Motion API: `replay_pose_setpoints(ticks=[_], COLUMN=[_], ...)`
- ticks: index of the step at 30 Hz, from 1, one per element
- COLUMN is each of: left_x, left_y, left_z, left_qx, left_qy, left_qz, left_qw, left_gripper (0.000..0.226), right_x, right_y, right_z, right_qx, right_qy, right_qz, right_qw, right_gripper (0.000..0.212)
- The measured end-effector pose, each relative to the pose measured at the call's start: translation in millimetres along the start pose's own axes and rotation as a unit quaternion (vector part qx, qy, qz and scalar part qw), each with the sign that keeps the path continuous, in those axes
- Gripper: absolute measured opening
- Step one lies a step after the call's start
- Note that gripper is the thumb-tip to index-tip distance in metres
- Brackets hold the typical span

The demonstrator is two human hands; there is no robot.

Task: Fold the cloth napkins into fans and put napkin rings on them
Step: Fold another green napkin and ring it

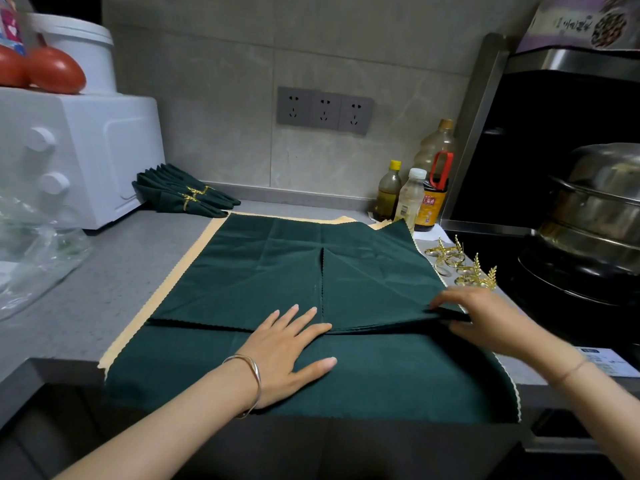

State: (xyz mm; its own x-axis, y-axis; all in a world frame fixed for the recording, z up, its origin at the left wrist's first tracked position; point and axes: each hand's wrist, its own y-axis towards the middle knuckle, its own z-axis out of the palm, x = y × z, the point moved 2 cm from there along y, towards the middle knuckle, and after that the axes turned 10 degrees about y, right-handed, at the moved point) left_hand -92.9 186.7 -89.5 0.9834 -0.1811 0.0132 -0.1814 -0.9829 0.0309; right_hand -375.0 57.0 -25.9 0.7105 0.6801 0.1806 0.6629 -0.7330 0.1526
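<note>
A stack of dark green cloth napkins [263, 271] lies spread on the grey counter over a cream cloth [180, 271]. The top napkin has a pleat folded across its near part. My left hand [291, 344] presses flat on the pleat near its middle, fingers straight. My right hand [485, 317] pinches the right end of the fold between thumb and fingers. Several gold leaf-shaped napkin rings [460, 265] lie just right of the napkins. Two folded green fans with gold rings [183, 194] rest at the back left.
A white oven [76, 154] stands at the left with tomatoes on top, a plastic bag [34, 251] in front of it. Three bottles [415, 192] stand at the back right. A steel steamer pot [588, 223] sits on the black hob at the right.
</note>
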Motion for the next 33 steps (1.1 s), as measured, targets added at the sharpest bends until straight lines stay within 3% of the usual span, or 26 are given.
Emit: replay_pose_setpoints(ticks=[5,9,12,16,23,33], left_x=[2.1,2.8,2.0,3.5,3.5,-2.7], left_y=[-0.5,-0.4,-1.4,-0.1,4.0,9.9], left_z=[0.5,2.3,2.2,3.3,4.2,-1.0], left_qx=[0.000,-0.009,-0.010,-0.006,0.011,0.023], left_qy=[-0.008,-0.013,-0.015,-0.027,-0.039,-0.068], left_qz=[0.007,0.005,0.004,0.001,-0.001,0.014], left_qw=[1.000,1.000,1.000,1.000,0.999,0.997], left_gripper=[0.090,0.086,0.086,0.085,0.090,0.093], right_x=[-8.3,9.7,21.4,36.7,35.8,30.0], right_y=[31.8,87.2,137.7,195.6,223.6,226.1], right_z=[-37.8,-43.7,-25.9,18.1,84.8,101.5], right_qx=[-0.072,-0.144,-0.171,-0.147,-0.117,-0.128], right_qy=[0.223,0.449,0.513,0.530,0.481,0.456], right_qz=[0.021,0.016,0.024,0.028,0.054,0.053], right_qw=[0.972,0.882,0.841,0.835,0.867,0.879], right_gripper=[0.021,0.022,0.020,0.018,0.023,0.026])
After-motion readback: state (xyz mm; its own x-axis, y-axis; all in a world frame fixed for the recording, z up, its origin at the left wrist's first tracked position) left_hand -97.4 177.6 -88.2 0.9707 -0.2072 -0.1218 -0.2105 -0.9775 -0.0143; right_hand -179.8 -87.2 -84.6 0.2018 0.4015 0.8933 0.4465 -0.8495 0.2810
